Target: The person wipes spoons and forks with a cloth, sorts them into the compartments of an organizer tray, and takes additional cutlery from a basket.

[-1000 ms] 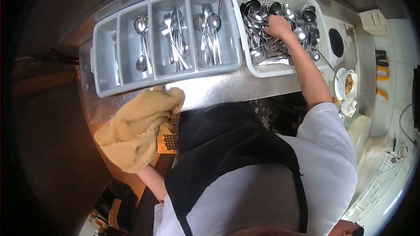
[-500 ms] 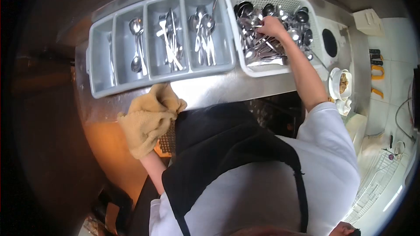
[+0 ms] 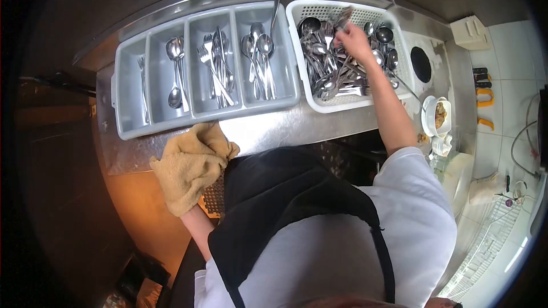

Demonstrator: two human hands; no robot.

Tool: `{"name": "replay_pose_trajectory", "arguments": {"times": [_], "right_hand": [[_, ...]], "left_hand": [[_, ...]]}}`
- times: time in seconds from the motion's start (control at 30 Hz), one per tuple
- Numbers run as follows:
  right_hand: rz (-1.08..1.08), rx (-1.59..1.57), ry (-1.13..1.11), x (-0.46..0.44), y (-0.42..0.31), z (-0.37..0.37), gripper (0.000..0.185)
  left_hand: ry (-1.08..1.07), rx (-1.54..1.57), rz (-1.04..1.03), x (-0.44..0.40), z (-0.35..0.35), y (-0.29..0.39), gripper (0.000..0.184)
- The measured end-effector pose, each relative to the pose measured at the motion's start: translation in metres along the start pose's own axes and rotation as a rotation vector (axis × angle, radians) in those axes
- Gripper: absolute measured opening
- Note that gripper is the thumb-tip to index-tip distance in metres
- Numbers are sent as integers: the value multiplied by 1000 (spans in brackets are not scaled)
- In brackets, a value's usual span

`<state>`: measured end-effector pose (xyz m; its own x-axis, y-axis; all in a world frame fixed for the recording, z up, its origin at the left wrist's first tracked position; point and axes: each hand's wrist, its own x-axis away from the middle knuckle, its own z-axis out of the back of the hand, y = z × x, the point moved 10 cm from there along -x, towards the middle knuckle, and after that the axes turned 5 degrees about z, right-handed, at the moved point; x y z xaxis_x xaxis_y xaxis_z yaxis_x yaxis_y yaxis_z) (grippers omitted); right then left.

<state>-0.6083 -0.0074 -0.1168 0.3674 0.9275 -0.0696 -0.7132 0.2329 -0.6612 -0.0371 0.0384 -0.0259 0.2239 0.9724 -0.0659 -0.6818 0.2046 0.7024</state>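
Observation:
Over the white perforated basket (image 3: 337, 104), my right hand (image 3: 353, 41) is closed on a blurred piece of cutlery (image 3: 343, 18) that looks like a fork. Beneath it lies a heap of forks, spoons and black ladles (image 3: 385, 35). A tan towel (image 3: 191, 162) covers my left hand, which holds it below the grey cutlery tray (image 3: 154, 132); the fingers are hidden. The tray's compartments hold a single fork (image 3: 142, 85), some spoons (image 3: 176, 74), a group of forks (image 3: 214, 74) and more spoons (image 3: 260, 63).
Basket and tray stand side by side on a steel counter (image 3: 279, 128) with a raised back edge. To the right are a white bowl with food (image 3: 440, 115), a dark oval opening (image 3: 420, 64) and a white box (image 3: 471, 32). A long handle sticks out of the basket's right side.
My right hand has lifted out of the heap, bringing a piece of cutlery up toward the basket's back rim. The view has shifted slightly; the towel stays in my left hand.

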Motion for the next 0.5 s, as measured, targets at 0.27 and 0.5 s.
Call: {"name": "replay_pose_trajectory", "arguments": {"times": [0.27, 0.5], "right_hand": [[-159, -1030, 121, 18, 5, 2, 4], [-31, -496, 163, 15, -62, 62, 13]], "left_hand": [[-13, -8, -10, -2, -1, 3, 34], [-20, -21, -4, -4, -1, 4, 34]]}}
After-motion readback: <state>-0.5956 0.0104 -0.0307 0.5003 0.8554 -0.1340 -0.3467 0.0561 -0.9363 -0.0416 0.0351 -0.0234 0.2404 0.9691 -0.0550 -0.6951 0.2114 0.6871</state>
